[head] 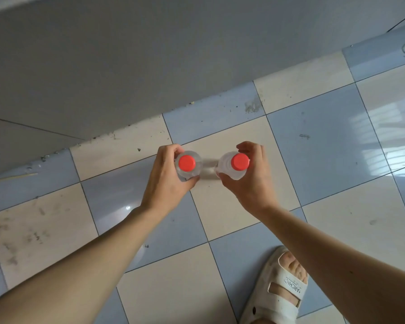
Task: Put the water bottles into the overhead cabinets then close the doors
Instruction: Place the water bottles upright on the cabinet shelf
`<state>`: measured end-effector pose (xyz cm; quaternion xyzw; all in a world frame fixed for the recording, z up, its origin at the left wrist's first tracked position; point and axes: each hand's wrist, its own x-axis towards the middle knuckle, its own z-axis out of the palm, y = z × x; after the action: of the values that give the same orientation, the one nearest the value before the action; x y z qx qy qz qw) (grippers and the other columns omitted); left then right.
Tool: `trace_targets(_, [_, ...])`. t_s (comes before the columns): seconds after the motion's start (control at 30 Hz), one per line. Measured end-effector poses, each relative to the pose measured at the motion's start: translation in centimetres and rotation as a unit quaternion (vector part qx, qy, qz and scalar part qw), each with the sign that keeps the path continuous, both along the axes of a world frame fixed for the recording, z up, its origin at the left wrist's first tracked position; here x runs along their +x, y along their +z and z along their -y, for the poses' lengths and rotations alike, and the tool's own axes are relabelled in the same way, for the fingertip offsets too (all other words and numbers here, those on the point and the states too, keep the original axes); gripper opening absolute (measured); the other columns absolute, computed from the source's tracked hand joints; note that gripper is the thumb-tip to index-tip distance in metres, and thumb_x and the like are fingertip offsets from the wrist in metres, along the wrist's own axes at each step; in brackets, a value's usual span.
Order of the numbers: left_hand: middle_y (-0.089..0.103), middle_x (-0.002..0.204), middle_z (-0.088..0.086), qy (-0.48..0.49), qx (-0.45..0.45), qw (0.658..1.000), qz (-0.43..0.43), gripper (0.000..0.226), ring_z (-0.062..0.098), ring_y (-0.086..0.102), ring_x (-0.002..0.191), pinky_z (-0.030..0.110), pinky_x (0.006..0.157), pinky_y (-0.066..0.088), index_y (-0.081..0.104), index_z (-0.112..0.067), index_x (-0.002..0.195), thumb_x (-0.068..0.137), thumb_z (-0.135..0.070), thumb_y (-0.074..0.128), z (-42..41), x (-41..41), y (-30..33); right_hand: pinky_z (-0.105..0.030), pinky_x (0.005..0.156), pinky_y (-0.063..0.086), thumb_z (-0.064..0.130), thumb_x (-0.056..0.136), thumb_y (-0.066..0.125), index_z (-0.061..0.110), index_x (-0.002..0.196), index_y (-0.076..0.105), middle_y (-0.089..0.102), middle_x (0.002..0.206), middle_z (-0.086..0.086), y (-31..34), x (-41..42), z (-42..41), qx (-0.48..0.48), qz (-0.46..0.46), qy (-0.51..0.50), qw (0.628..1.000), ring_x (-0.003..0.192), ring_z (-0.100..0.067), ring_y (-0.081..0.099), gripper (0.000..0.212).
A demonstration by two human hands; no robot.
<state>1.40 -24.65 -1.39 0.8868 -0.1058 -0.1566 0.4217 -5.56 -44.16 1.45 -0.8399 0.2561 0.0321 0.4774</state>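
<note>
Below the head camera, on the checkered floor, two clear water bottles stand upright, seen from the top, so their bodies and labels are mostly hidden. The left hand wraps the left bottle under its red cap. The right hand curls around the right bottle. One white sandal is partly cut off; its strap reads "ARCHI".
</note>
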Motion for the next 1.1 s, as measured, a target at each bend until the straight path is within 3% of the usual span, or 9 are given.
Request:
trace_targets(0.13, [0.055,0.114,-0.010,0.014,-0.009,1.000,-0.025,0.068,0.015,0.055,0.104,0.024,0.083,0.048,0.044,-0.035,0.112,0.066,-0.024,0.093,0.1,-0.1,-1.0,-0.013,0.089,0.043,0.021,0.066,0.093,0.019,0.140,0.041,0.048,0.127,0.005,-1.4,-1.7,0.0,0.034,-0.041,-0.004,0.999,0.115,-0.012,0.050,0.090])
trace_targets(0.3, [0.061,0.111,-0.015,0.015,-0.021,0.997,-0.073,0.071,0.011,0.058,0.106,0.018,0.087,0.045,0.049,-0.050,0.104,0.060,-0.015,0.093,0.4,0.1,-2.9,-0.049,0.106,0.048,0.013,0.065,0.095,0.020,0.145,0.043,0.048,0.138,0.001,-4.6,-2.6,0.7,0.095,-0.106,-0.025,0.989,0.125,-0.020,0.052,0.096])
trace_targets(0.43, [0.064,0.100,-0.034,0.052,-0.029,0.993,-0.102,0.072,-0.010,0.060,0.095,0.005,0.078,0.042,0.054,-0.064,0.099,0.062,-0.015,0.090,0.9,0.2,-4.2,-0.051,0.107,0.046,0.005,0.064,0.093,0.028,0.133,0.051,0.057,0.131,-0.008,-7.0,-1.4,0.8,0.127,-0.116,-0.007,0.985,0.121,-0.026,0.056,0.084])
trace_targets(0.5, [0.066,0.096,-0.032,0.072,-0.033,0.990,-0.114,0.062,-0.011,0.061,0.089,0.003,0.073,0.041,0.057,-0.058,0.098,0.063,-0.018,0.089,1.2,-0.1,-4.3,-0.050,0.104,0.048,0.004,0.064,0.092,0.022,0.130,0.055,0.061,0.126,-0.009,-7.7,-1.0,0.8,0.127,-0.115,-0.013,0.985,0.115,-0.027,0.059,0.078])
trace_targets(0.67, [0.073,0.097,-0.009,0.072,-0.010,0.986,-0.153,0.043,0.009,0.067,0.090,0.022,0.075,0.052,0.065,-0.028,0.104,0.068,-0.024,0.088,0.7,-1.2,-2.7,-0.033,0.091,0.050,0.008,0.066,0.093,0.018,0.131,0.059,0.065,0.123,-0.008,-6.9,-2.1,0.2,0.140,-0.141,-0.044,0.979,0.111,-0.025,0.062,0.074])
trace_targets(0.77, [0.071,0.096,-0.011,0.069,-0.007,0.982,-0.177,0.044,-0.001,0.065,0.088,0.013,0.068,0.048,0.062,-0.031,0.102,0.068,-0.025,0.090,-0.7,-1.9,-0.3,-0.031,0.091,0.049,0.008,0.064,0.093,0.019,0.131,0.059,0.065,0.124,-0.007,-4.7,-3.2,-0.6,0.134,-0.145,-0.048,0.979,0.111,-0.025,0.062,0.076])
trace_targets(0.93, [0.070,0.095,-0.018,0.097,-0.019,0.973,-0.210,0.043,-0.009,0.064,0.087,0.012,0.069,0.049,0.061,-0.039,0.095,0.065,-0.031,0.091,-4.4,-2.7,6.5,-0.031,0.092,0.050,0.011,0.064,0.094,0.019,0.127,0.060,0.066,0.123,-0.005,2.4,-3.6,-2.8,0.124,-0.139,-0.007,0.982,0.109,-0.023,0.062,0.072])
trace_targets(1.03, [0.070,0.102,-0.015,0.111,-0.026,0.971,-0.210,0.051,0.000,0.066,0.093,0.017,0.073,0.049,0.062,-0.033,0.107,0.065,-0.033,0.092,-6.9,-3.3,12.0,-0.003,0.077,0.044,0.012,0.065,0.094,0.033,0.117,0.056,0.064,0.117,0.000,8.1,-3.8,-4.3,0.111,-0.128,0.031,0.985,0.097,-0.005,0.060,0.068])
trace_targets(1.1, [0.071,0.103,-0.012,0.122,-0.033,0.970,-0.207,0.053,0.005,0.067,0.096,0.019,0.074,0.049,0.063,-0.031,0.111,0.066,-0.035,0.091,-8.6,-3.4,16.0,0.003,0.068,0.042,0.014,0.064,0.095,0.035,0.116,0.055,0.064,0.109,0.007,12.4,-3.5,-5.8,0.105,-0.112,0.050,0.987,0.092,0.004,0.059,0.069])
